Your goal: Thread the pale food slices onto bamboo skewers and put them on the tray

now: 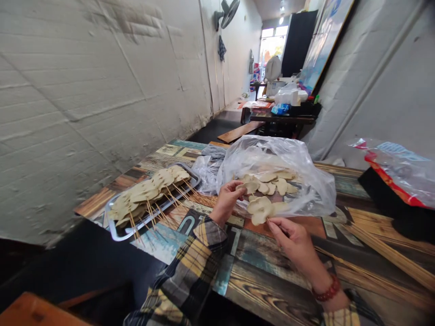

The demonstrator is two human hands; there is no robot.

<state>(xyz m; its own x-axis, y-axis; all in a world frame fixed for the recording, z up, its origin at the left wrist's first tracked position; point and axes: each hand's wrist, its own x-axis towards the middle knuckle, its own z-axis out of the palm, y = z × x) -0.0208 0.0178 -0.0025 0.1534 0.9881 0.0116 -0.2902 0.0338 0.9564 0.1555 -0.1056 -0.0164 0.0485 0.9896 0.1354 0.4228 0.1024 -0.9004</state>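
Note:
My left hand (227, 200) pinches a thin, pale beige slice (250, 186) of food between thumb and fingers. Just right of it, my right hand (291, 237) grips the end of a thin skewer that carries several flat, pale slices (261, 210). Most of that skewer is hidden by the slices and my fingers. Behind both hands lies a clear plastic bag (314, 190), its mouth toward me, with loose slices (272, 185) inside. To the left, a metal tray (118, 234) holds a pile of skewered slices (152, 185), their sticks pointing toward me over the rim.
Bundled bamboo skewers (390, 251) lie on the wood-patterned table (272, 271) at right, near a black box (380, 192) with red-edged plastic packaging (397, 181). A grey cloth (214, 151) sits behind the tray. A white wall (84, 90) rises at left; another cluttered table (268, 118) stands beyond.

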